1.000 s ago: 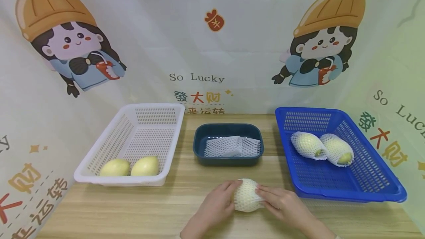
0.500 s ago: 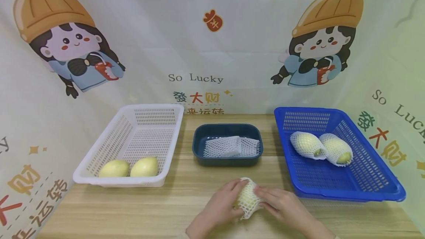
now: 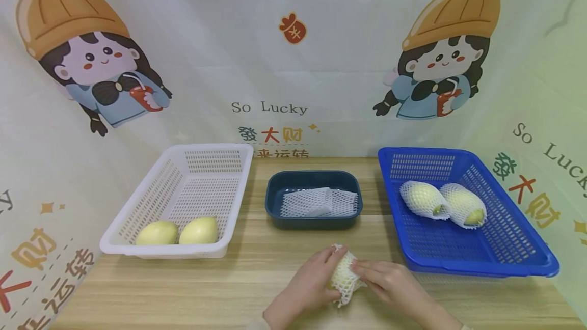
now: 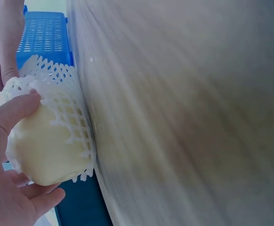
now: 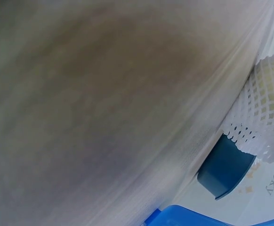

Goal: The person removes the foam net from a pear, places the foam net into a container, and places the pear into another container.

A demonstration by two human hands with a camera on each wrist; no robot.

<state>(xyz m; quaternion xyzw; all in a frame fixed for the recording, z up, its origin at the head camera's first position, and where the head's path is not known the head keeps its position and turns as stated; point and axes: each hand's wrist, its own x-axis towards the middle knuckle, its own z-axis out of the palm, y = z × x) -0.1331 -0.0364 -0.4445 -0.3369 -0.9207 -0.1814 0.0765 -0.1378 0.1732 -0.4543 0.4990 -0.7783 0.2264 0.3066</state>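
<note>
A smooth, pale yellow, pear-like fruit (image 4: 47, 146) is partly inside a white foam net sleeve (image 3: 345, 281), low over the table's front middle. My left hand (image 3: 314, 281) grips the fruit, with the thumb over the net's edge and the fingers underneath. At the opposite side, my right hand (image 3: 390, 281) pinches the net with its fingertips and thumb. The left wrist view shows the bare fruit end towards the left palm, while the loose net end (image 5: 250, 127) flares out on the right hand's side. Only a sliver of the right hand appears in its own wrist view.
A white basket (image 3: 114, 247) at left holds two bare yellow fruits (image 3: 198, 230). Behind my hands, a dark teal tray (image 3: 314, 224) contains flat foam nets (image 3: 304, 202). At right, a blue basket (image 3: 481, 269) holds two netted fruits (image 3: 463, 205). A printed cloth hangs behind.
My left hand has shifted slightly right and turned the fruit. The net's open mesh end now hangs towards the front, longer than before. My right hand stays at almost the same spot.
</note>
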